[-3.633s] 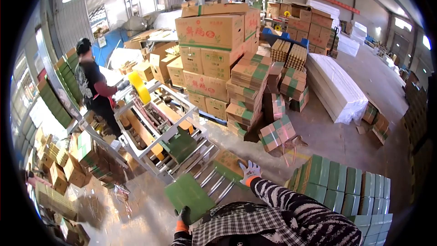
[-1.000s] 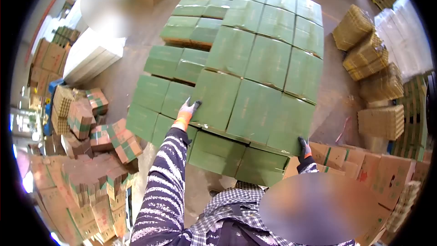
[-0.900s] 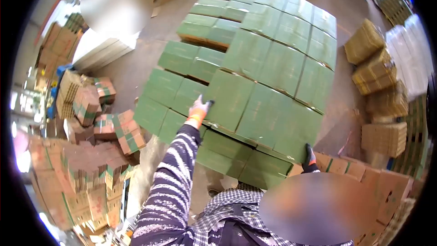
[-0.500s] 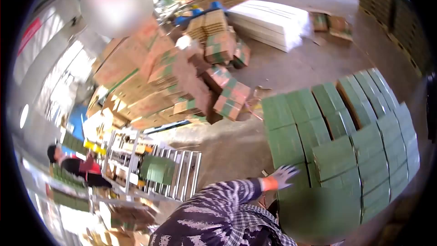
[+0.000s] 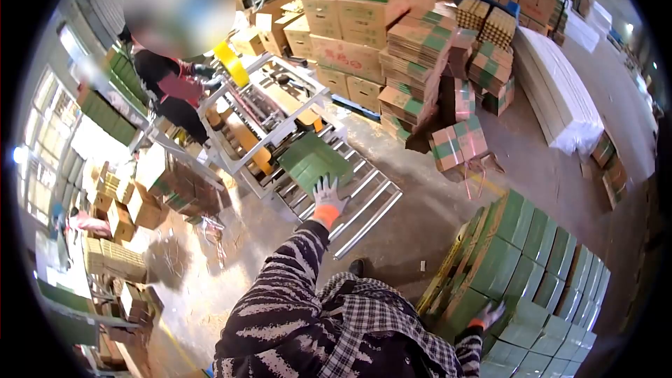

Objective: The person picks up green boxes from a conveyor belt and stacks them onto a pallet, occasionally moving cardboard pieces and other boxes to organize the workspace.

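Note:
My left hand [image 5: 329, 199], in a grey glove with an orange cuff, reaches to the green carton [image 5: 315, 161] on the roller conveyor. Its fingers are spread open at the carton's near edge. Beside the stacked green cartons [image 5: 495, 273] at lower right is my right hand [image 5: 490, 315], gloved the same way. Its fingers are apart and hold nothing, and it overlaps the green cartons in this view.
Metal rollers [image 5: 367, 210] extend toward me from a machine frame [image 5: 255, 143] with a yellow tape roll [image 5: 231, 63]. A person [image 5: 164, 77] stands behind it. Flattened cartons [image 5: 420, 49] and large brown boxes [image 5: 346, 21] are piled beyond. White wrapped sheets [image 5: 560, 91] lie at right.
My view has swung left, from the stacked cartons toward the conveyor. My left hand has gone from over the stack to the carton on the rollers. My right hand now shows.

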Demonstrator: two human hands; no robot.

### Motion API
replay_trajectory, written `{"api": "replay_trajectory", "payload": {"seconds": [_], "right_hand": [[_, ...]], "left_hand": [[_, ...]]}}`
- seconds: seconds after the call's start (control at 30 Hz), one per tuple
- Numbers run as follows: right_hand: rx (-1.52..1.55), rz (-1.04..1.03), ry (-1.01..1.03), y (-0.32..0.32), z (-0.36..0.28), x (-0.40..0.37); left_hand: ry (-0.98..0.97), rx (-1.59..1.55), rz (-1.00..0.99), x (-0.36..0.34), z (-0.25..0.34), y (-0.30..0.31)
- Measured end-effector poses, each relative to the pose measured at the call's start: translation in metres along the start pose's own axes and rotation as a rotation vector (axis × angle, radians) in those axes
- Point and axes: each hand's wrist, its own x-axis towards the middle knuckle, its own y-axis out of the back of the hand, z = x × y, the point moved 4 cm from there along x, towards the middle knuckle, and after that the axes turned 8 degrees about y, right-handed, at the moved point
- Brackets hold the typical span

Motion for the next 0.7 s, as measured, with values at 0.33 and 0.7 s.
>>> {"api": "replay_trajectory", "payload": {"seconds": [0.33, 0.7], "right_hand": [[0.180, -0.652, 0.497, -0.147, -0.332, -0.028], [0.631, -1.306, -0.085, -0.302, -0.288, -0.152]], "left_hand": [[-0.057, 0.091, -0.122, 0.005, -0.057, -0.019], [-0.848, 0.073, -0.450, -0.113, -0.048, -0.011]]}}
